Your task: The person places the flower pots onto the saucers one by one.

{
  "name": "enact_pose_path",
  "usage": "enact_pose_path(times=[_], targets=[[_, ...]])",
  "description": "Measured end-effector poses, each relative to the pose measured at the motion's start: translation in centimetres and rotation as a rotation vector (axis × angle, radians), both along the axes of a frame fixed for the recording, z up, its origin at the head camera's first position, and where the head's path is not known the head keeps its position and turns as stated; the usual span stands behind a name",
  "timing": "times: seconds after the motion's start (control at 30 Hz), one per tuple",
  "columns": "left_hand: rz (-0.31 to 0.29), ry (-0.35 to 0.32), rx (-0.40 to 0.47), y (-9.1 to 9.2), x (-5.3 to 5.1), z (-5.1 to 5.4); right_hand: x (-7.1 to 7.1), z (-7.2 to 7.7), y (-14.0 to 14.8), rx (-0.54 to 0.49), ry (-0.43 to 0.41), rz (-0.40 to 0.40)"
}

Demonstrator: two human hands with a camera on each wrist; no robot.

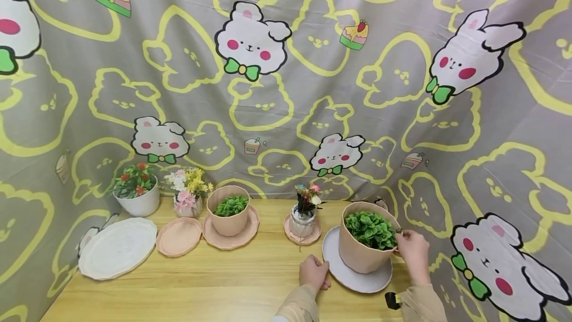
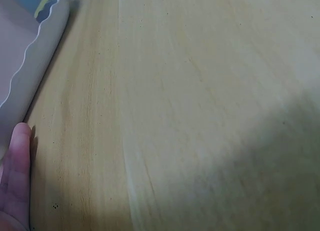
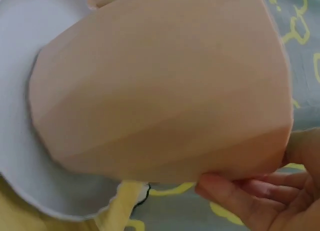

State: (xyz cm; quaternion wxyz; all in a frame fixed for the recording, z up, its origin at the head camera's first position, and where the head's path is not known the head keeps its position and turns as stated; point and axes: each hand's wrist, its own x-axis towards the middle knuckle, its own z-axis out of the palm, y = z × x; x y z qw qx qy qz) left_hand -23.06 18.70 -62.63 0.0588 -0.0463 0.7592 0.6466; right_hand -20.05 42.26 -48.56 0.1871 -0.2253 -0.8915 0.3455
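Observation:
A large pink pot (image 1: 364,257) of green leaves (image 1: 370,228) stands on a grey-white saucer (image 1: 366,286) at the right. My right hand (image 1: 413,252) grips the pot's rim on its right side; the right wrist view shows that hand (image 3: 265,201) with its thumb and fingers at the rim of the pot (image 3: 165,91). At the saucer's left edge, my left hand (image 1: 313,272) holds the rim with bent fingers, low over the table. One fingertip of the left hand (image 2: 17,176) meets the saucer's rim (image 2: 37,61) in the left wrist view; its other fingers are mostly hidden there.
Left of the hands, a small flower pot (image 1: 302,223) stands on a pink saucer. Farther left are a pink pot (image 1: 229,222) on its saucer, a bare pink saucer (image 1: 178,237), a white plate (image 1: 118,247) and two flower pots. A patterned curtain (image 1: 268,163) backs the wooden table (image 1: 201,287).

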Motion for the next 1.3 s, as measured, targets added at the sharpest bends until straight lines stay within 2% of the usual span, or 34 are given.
enact_pose_path(times=[0.2, 0.4, 0.47, 0.6, 0.77, 1.0, 1.17, 1.3], targets=[[0.012, -0.007, 0.004, -0.5, 0.1, 0.1, -0.2, -0.4, -0.3, 0.03, -0.054, -0.002], [-0.024, -0.039, 0.083, -1.0, 0.4, 0.6, 0.0, -0.6, -0.2, -0.099, -0.044, 0.007], [-0.04, -0.062, 0.116, -1.2, 0.4, 0.9, 0.2, -0.5, -0.2, -0.108, -0.046, -0.006], [-0.048, -0.074, 0.134, -1.9, 0.5, 1.9, 0.4, -0.2, -0.4, -0.095, -0.039, -0.021], [-0.064, -0.042, 0.144, -3.6, 0.3, 3.7, 0.8, 0.0, -0.4, -0.157, -0.032, -0.038], [-0.087, 0.009, 0.144, -7.9, -0.1, 6.0, 2.0, 0.6, -0.4, -0.236, 0.024, -0.06], [-0.144, 0.115, 0.044, -12.4, 0.1, 6.7, 2.9, 0.7, -0.9, -0.221, 0.028, -0.089], [-0.185, 0.201, -0.041, -16.3, 0.2, 6.8, 3.5, 0.5, -1.8, -0.149, 0.085, -0.147]])
